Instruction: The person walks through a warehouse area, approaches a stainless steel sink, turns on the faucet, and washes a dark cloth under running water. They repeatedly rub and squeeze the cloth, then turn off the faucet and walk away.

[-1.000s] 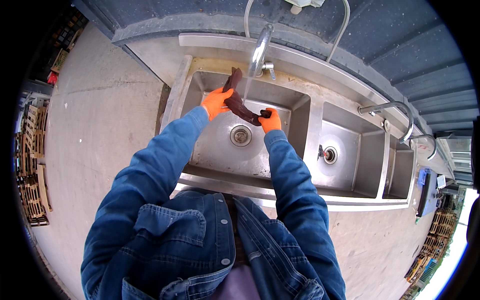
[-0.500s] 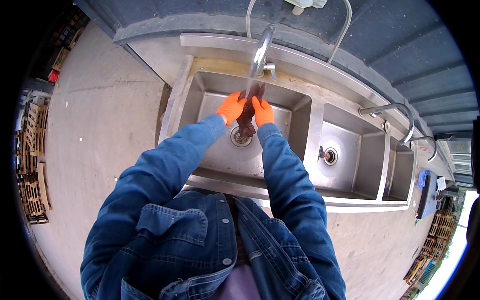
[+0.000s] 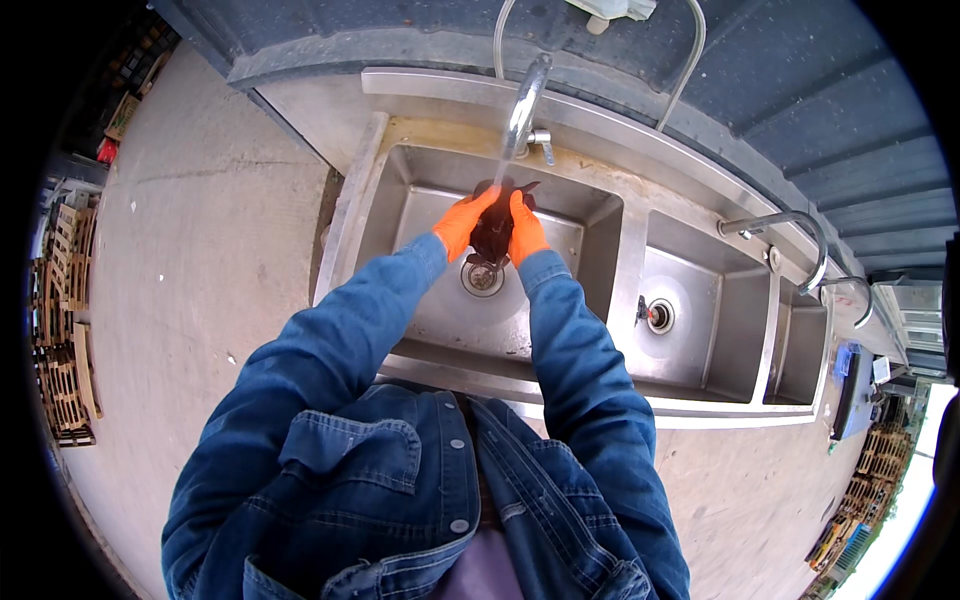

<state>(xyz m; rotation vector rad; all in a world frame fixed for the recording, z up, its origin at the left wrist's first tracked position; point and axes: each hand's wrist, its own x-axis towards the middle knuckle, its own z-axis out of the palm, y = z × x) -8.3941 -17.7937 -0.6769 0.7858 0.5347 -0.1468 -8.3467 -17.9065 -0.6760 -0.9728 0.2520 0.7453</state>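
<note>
Both of my hands, in orange gloves, are over the large left basin (image 3: 478,330) of a steel sink. My left hand (image 3: 464,224) grips the left edge of a limp, wet, dark reddish-brown cloth (image 3: 492,232), and my right hand (image 3: 525,231) has its right edge. The cloth is bunched between them, though its exact kind is hard to make out. Water runs from the curved chrome faucet (image 3: 526,100) onto its upper part. Just below the cloth is the round drain strainer (image 3: 482,278). My fingertips are partly hidden behind the cloth.
To the right are a middle basin (image 3: 690,345) with an open drain (image 3: 660,316) and a narrow third basin (image 3: 798,345). Bent faucets (image 3: 815,245) overhang them. A lever (image 3: 541,140) sits beside the running faucet. Wooden pallets (image 3: 65,350) stand far left; a metal wall rises behind.
The cloth, which hung longer and narrower, is now gathered wider between my hands. My hands have shifted slightly and turned around it; water still runs.
</note>
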